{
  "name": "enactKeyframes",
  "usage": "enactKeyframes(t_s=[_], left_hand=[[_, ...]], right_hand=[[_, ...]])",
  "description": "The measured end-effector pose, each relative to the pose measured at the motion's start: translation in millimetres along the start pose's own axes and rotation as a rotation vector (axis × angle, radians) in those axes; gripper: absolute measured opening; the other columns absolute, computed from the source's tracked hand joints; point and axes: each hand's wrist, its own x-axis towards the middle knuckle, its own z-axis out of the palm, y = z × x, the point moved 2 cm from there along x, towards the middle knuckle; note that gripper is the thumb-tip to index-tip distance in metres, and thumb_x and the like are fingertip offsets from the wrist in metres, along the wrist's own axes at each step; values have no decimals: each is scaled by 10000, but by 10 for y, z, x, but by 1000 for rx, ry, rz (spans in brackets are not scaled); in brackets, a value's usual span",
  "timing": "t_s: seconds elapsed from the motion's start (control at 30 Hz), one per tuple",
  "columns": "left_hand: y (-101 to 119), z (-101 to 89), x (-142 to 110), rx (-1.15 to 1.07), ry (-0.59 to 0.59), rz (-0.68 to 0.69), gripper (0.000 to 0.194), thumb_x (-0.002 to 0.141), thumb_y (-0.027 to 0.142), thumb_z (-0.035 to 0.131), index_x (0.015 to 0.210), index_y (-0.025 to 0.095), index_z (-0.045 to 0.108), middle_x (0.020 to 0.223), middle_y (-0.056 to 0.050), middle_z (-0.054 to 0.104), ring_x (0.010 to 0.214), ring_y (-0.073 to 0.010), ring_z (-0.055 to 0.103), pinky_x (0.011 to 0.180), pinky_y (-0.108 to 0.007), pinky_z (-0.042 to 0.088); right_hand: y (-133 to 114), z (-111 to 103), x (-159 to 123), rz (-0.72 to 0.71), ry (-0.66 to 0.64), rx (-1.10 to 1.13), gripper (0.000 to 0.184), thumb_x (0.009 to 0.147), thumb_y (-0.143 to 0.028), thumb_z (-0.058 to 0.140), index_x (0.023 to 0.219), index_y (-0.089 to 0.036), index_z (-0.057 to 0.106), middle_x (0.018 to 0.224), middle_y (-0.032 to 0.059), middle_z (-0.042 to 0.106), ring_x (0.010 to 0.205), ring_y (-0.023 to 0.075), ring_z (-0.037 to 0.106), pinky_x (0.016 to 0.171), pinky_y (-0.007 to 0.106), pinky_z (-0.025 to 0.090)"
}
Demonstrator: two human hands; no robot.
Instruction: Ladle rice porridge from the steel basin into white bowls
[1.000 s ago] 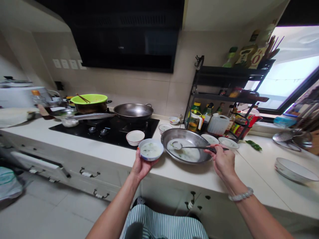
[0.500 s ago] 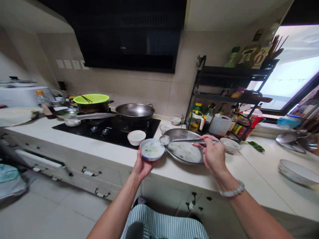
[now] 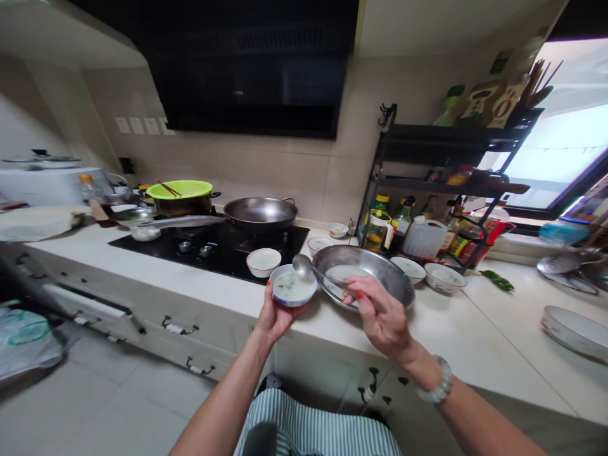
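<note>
My left hand [image 3: 275, 316] is closed around a small bowl [image 3: 293, 300] of white soup with green bits, held just past the counter's front edge. In my right hand [image 3: 384, 320] is a metal ladle [image 3: 303, 265], gripped by its handle; its head is tipped over the bowl's right rim. Beneath that hand stands a large steel basin [image 3: 401, 288] with more of the white soup, partly hidden by my fingers. An empty-looking white bowl [image 3: 263, 262] sits at the cooktop's front corner, left of the held bowl.
Filled bowls [image 3: 445, 278] stand right of the basin and another [image 3: 320, 246] behind it. A wok [image 3: 261, 214] and a pot with a green colander [image 3: 179, 190] are on the black cooktop [image 3: 228, 253]. A spice rack [image 3: 446, 183] stands behind; a large bowl [image 3: 574, 332] lies far right.
My right hand has moved left and lower over the basin. The ladle's head has tipped over the held bowl. My left hand keeps the bowl in nearly the same place.
</note>
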Motion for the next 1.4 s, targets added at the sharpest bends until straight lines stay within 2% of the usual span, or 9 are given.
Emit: enactKeyframes(t_s=[0.17, 0.27, 0.37, 0.47, 0.6, 0.67, 0.77, 0.9, 1.4], left_hand=[[2, 9, -4, 19, 21, 2, 635, 901, 530, 542, 1454, 260, 387, 1284, -149, 624, 1077, -325, 648, 855, -544, 555], [0, 21, -8, 35, 47, 10, 606, 921, 533, 501, 1447, 251, 395, 1232, -149, 645, 1042, -324, 662, 824, -536, 569], [-1, 27, -10, 40, 54, 24, 599, 934, 533, 476, 1453, 249, 390, 1216, -154, 653, 1032, -329, 667, 807, -539, 573], [0, 19, -8, 28, 38, 24, 584, 936, 526, 477, 1449, 258, 395, 1210, -146, 659, 1046, -329, 665, 819, -540, 572], [2, -2, 4, -1, 9, 0, 594, 923, 524, 507, 1446, 266, 395, 1241, -143, 651, 1123, -340, 634, 881, -558, 547], [5, -11, 9, 4, 16, -1, 610, 915, 527, 521, 1448, 260, 394, 1251, -148, 646, 1123, -345, 633, 876, -561, 548], [8, -10, 7, 20, 29, 6, 631, 904, 525, 540, 1454, 256, 389, 1276, -154, 631, 1095, -341, 644, 850, -554, 559], [7, 8, -2, 22, 31, 2, 638, 900, 532, 543, 1452, 250, 394, 1287, -157, 622, 1095, -340, 642, 844, -549, 561], [3, 63, -18, 22, 58, 13, 595, 951, 534, 430, 1464, 235, 387, 1185, -152, 668, 1013, -321, 671, 818, -541, 568]], right_hand=[[434, -218, -24, 502, 375, -4, 273, 920, -451, 501, 892, -213, 633, 760, 57, 704, 593, 212, 695, 604, 353, 575], [727, -394, -53, 590, 467, -54, 303, 853, -491, 536, 817, -198, 605, 812, 73, 694, 567, 211, 690, 545, 329, 549], [913, -519, -108, 622, 427, -196, 310, 823, -491, 509, 768, -197, 589, 774, 82, 679, 562, 238, 693, 508, 332, 517], [988, -565, -175, 627, 371, -316, 300, 819, -479, 470, 780, -205, 586, 701, 74, 670, 571, 261, 696, 551, 358, 518], [1061, -526, -240, 647, 325, -295, 291, 815, -484, 484, 778, -214, 587, 718, 79, 678, 581, 258, 696, 565, 355, 524], [1126, -504, -259, 697, 372, -218, 292, 802, -482, 514, 771, -203, 595, 751, 86, 678, 556, 243, 683, 535, 344, 525], [1225, -497, -268, 767, 543, -64, 279, 760, -456, 568, 740, -180, 599, 768, 73, 654, 529, 201, 658, 498, 317, 538], [1270, -510, -252, 786, 708, 81, 211, 713, -374, 613, 668, -170, 578, 710, 25, 605, 501, 152, 624, 496, 296, 570], [1214, -541, -269, 777, 718, 154, 185, 728, -312, 644, 655, -162, 565, 698, 22, 601, 526, 128, 615, 478, 269, 586]])
